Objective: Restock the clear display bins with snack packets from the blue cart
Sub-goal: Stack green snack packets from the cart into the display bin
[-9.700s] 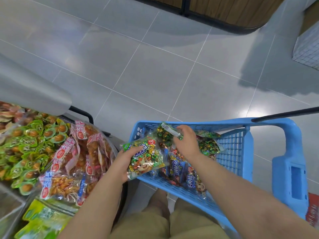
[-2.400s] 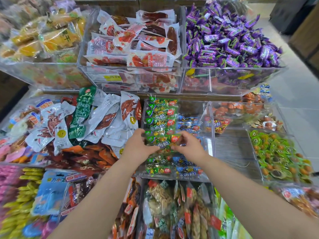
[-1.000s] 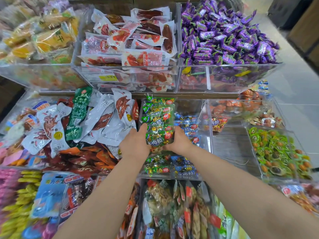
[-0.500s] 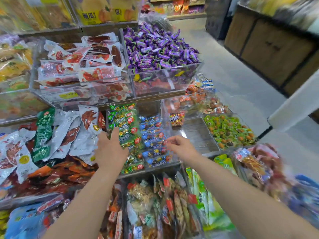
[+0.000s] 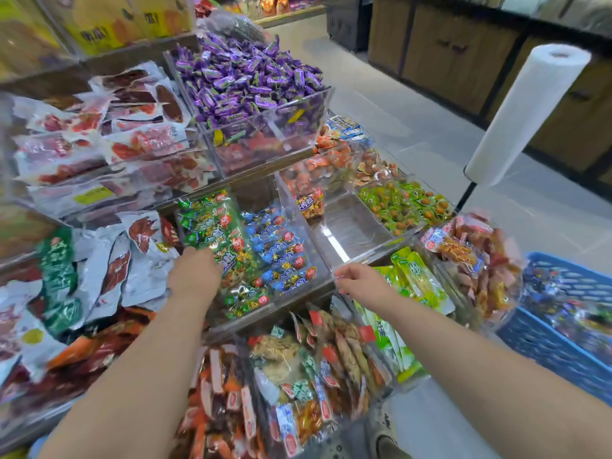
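Head view: the left hand (image 5: 195, 273), fingers hidden, leans on the green foil snack packets (image 5: 212, 223) in the clear acrylic display bin (image 5: 309, 240), apparently steadying them; the loosely curled, empty right hand (image 5: 359, 281) hovers by that bin's front-right corner, with the blue plastic cart (image 5: 543, 346) farther right.

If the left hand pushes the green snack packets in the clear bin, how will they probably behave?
The green snack packets look like glossy film, so they probably slide over each other. They are small and puffy, likely light and floppy. The clear bin wall should stop them.
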A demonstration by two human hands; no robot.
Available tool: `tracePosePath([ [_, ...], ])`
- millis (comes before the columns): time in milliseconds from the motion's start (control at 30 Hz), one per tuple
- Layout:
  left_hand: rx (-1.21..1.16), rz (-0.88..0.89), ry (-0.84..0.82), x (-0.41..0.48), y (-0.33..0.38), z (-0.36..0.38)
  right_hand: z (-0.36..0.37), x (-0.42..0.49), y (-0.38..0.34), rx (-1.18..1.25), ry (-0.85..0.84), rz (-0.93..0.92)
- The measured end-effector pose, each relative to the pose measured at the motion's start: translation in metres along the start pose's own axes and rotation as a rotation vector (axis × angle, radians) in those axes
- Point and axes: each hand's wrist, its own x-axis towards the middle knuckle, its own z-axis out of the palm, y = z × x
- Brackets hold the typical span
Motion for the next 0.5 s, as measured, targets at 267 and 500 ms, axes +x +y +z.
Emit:
tracePosePath([
  [267,-0.247,0.037,0.043,-0.042,0.040,0.009,-0.009,-0.008,0.014,0.046,0.046,0.057],
  [500,-0.382,0.318,-0.198,-0.103,0.165,0.040,-0.066,-0.033,0.056,0.135,0.115,0.137],
])
